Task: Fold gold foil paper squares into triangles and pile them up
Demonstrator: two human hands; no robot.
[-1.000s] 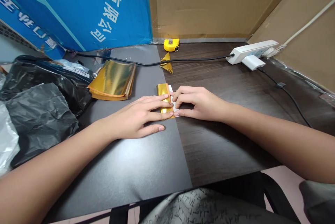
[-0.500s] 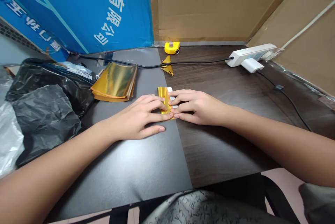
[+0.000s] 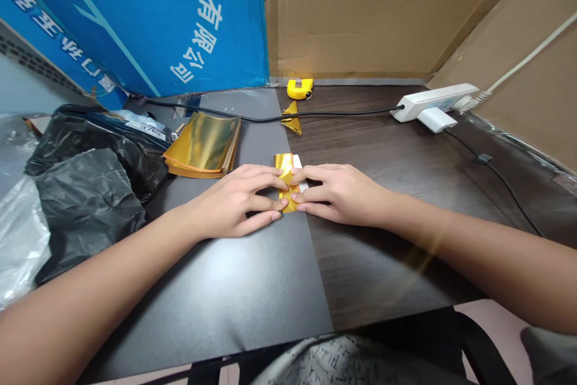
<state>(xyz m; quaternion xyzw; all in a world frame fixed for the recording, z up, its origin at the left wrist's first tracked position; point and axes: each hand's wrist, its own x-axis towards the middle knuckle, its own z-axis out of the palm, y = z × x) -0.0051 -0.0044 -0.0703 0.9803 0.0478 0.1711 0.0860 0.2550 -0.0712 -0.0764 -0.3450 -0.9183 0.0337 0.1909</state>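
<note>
A narrow folded piece of gold paper point(image 3: 285, 163) lies on the table between my hands, with a white strip point(image 3: 299, 170) showing along its right side. My left hand point(image 3: 241, 200) rests with fingers apart, its fingertips pressing on the paper's left edge. From the right, my right hand point(image 3: 345, 194) touches the paper and the white strip with spread fingertips. Both hands lie over the paper without wrapping round it. To the upper left sits a stack of gold sheets point(image 3: 205, 142). Folded gold triangles point(image 3: 292, 119) lie beyond the paper.
A yellow tape measure point(image 3: 299, 89) stands near the cardboard wall point(image 3: 360, 30). A black cable point(image 3: 333, 113) crosses the table point(image 3: 252, 289) to a white power strip point(image 3: 439, 100). Black plastic bags point(image 3: 90, 199) fill the left side, beside a blue panel point(image 3: 148, 18).
My left fingers have drawn back a little to the left, uncovering more gold paper. The fingertips of my two hands are farther apart. The whole view has shifted slightly.
</note>
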